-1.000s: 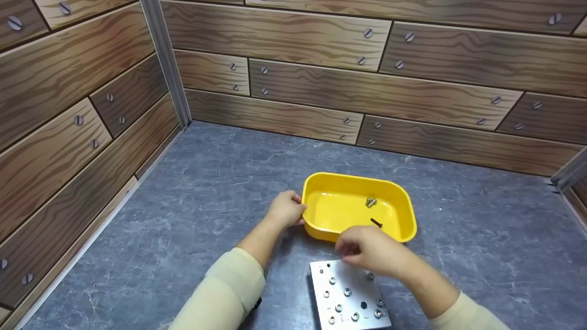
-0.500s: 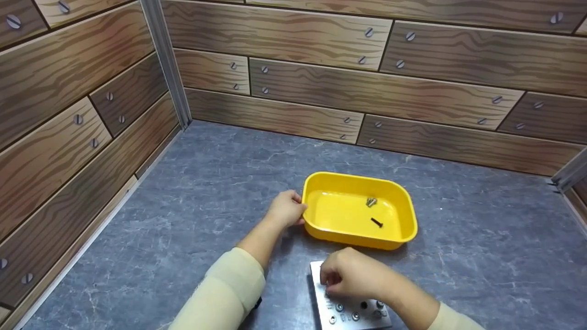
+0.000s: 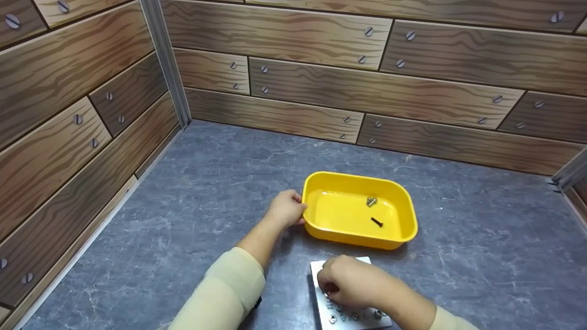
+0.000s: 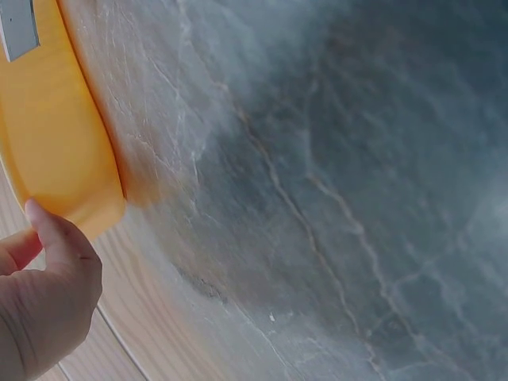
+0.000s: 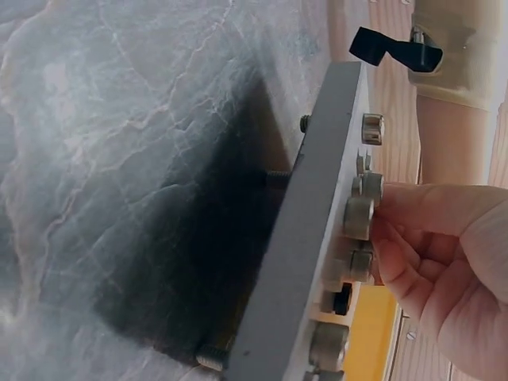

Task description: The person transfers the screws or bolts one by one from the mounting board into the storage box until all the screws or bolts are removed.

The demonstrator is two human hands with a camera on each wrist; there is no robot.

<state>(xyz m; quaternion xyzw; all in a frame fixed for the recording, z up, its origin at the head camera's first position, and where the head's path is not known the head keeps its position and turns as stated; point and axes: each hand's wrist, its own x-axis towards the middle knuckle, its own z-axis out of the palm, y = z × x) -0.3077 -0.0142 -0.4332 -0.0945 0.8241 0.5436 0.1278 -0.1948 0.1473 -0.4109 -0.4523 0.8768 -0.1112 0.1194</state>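
Metal plate [image 3: 323, 315] lay right under the nearer right hand [image 3: 353, 280], long axis running towards the yellow tray [image 3: 353, 239]; that hand's curled fingers pinched a bolt [image 5: 371, 187], while the left hand [image 3: 284, 209] gripped the tray's end.

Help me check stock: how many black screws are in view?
2: one black screw lies in the yellow tray; the other black screw stands in the metal plate. The right hand covers part of the plate, so more may be hidden.

Left hand [image 3: 285, 209] pinching — farther forward, right hand [image 3: 351, 280] curled — nearer
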